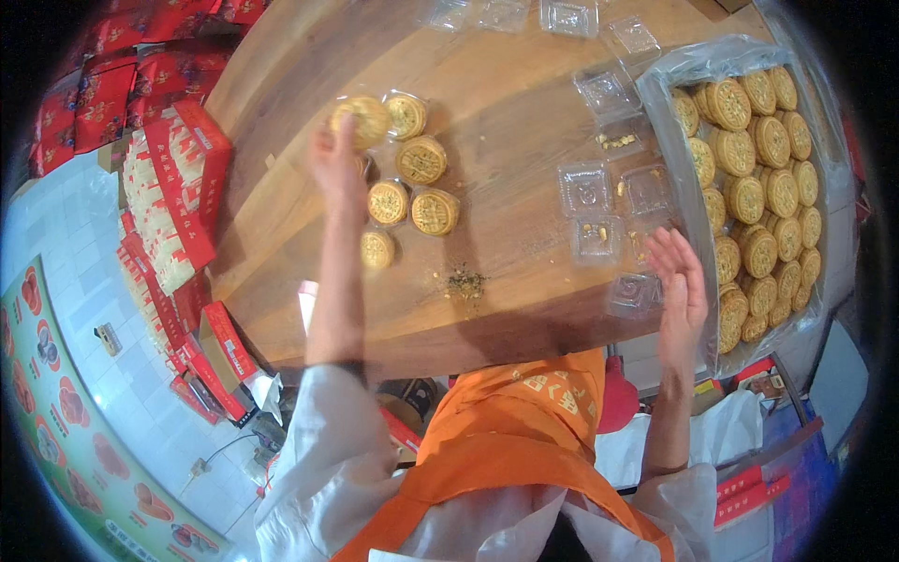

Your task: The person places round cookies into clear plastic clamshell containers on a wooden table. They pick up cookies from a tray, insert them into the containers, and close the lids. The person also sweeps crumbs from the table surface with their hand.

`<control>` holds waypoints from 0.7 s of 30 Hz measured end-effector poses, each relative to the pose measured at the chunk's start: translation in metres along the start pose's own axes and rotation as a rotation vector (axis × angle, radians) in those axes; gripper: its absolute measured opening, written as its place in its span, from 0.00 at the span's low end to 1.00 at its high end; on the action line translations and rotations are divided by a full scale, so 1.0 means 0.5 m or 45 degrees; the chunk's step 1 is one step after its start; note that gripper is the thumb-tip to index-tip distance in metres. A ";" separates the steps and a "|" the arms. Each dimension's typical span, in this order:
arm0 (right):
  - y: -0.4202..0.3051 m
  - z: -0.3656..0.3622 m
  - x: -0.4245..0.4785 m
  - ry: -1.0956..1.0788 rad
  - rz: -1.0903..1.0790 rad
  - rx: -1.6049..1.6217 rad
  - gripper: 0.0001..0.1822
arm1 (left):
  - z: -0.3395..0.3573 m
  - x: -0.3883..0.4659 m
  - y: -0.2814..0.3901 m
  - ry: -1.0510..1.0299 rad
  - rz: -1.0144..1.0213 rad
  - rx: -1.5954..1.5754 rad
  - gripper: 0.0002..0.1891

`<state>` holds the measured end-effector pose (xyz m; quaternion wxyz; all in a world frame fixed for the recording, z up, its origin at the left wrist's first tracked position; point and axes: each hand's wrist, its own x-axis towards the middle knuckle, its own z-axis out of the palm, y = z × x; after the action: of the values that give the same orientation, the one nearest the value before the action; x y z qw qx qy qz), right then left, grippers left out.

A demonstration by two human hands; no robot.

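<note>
At the left of the head view my left hand [331, 158] is blurred, its thumb over a round golden mooncake [366, 123], which is blurred too and seems held. Below and beside it on the wooden table, several mooncakes stand in clear plastic trays, among them a stamped mooncake [421, 160] and a lower mooncake [434, 212]. My right hand [678, 288] hovers near the crate's left edge with nothing in it, fingers extended. Close by it are a small clear tray [633, 293] and other trays, some holding crumbs [595, 232].
A plastic-lined crate [678, 190] full of stacked mooncakes stands at the right. Dark crumbs [465, 282] lie on the wooden table [506, 168]. Clear trays [569, 15] sit along the far edge. Red boxes [204, 175] with packets and red bags [105, 98] are at the left.
</note>
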<state>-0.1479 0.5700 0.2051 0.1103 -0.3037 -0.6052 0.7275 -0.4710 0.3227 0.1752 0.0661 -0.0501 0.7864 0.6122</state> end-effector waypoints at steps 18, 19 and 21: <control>-0.014 -0.179 0.256 0.014 -0.401 -1.745 0.26 | 0.269 0.089 -0.003 -0.538 1.245 0.968 0.19; -0.009 -0.168 0.267 -0.087 -0.464 -1.869 0.26 | 0.297 0.109 -0.019 -0.514 1.386 1.096 0.17; 0.006 -0.159 0.267 -0.280 -0.546 -2.133 0.26 | 0.326 0.129 -0.039 -0.558 1.456 1.259 0.16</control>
<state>-0.2071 0.7044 0.1546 -0.0740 -0.0924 -0.9925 0.0315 -0.5246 0.4759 0.1067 -0.0908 0.5194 0.8402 0.1263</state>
